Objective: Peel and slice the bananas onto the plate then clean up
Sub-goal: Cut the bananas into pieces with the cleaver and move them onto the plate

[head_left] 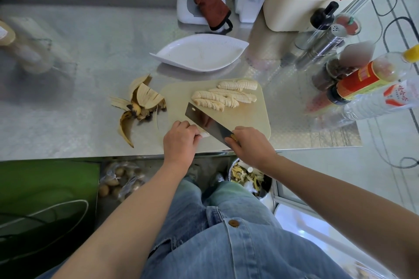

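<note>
faded denim jeans (226, 233) fill the bottom of the frame, and both bare forearms reach up from there to the table (90, 63). the left hand (180, 140) sits at the lower left corner of the cutting board (249, 118), its fingers (192, 130) curled down over a short banana stub (204, 135), of which only the pale end shows. the right hand (251, 147) grips the handle of a cleaver (207, 123), fingers wrapped tight around it. the blade runs diagonally from upper left to lower right and touches the stub just right of the left fingertips. the stub's long axis seems to point out from under the fingers toward the blade, so the next cut likely falls close to the knuckles; little is left to hold.

sliced bananas (224, 97) lie in fanned rows on the upper part of the board. the white leaf-shaped plate (199, 54) just above the board holds nothing. peels (140, 102) sprawl on the table left of the board. a bin (249, 179) below the table edge, centre right, holds pale scraps.
</note>
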`<state>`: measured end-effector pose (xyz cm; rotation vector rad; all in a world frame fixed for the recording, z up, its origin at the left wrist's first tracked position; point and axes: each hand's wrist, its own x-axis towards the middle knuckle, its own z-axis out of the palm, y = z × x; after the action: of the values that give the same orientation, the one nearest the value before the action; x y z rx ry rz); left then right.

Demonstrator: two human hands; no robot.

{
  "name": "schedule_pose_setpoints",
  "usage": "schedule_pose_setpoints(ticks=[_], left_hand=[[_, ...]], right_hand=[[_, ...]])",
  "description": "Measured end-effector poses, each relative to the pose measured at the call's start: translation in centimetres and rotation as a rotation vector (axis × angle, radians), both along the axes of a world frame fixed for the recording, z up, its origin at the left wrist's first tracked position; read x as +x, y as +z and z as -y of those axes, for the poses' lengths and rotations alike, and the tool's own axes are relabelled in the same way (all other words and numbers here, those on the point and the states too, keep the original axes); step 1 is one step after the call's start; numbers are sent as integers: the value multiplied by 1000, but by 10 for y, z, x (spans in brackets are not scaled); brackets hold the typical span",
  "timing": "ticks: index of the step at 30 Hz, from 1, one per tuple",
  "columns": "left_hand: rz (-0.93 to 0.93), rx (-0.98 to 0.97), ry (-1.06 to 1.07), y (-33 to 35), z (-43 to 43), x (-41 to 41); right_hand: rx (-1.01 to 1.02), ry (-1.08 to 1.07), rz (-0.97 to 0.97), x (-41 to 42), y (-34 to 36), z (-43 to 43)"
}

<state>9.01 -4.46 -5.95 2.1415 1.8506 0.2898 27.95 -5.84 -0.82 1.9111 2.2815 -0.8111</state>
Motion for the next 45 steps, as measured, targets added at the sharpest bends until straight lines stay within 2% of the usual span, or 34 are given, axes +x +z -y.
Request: schedule_pose_setpoints(ticks=[20, 29, 45], left_hand=[[12, -11, 9, 1, 1, 0], [37, -2, 4, 4, 0, -2], [32, -7, 0, 4, 0, -1]], right_hand=[[-29, 40, 50, -7, -1, 1], [-8, 32, -15, -3, 1, 1], [2, 82, 43, -5, 0, 0]])
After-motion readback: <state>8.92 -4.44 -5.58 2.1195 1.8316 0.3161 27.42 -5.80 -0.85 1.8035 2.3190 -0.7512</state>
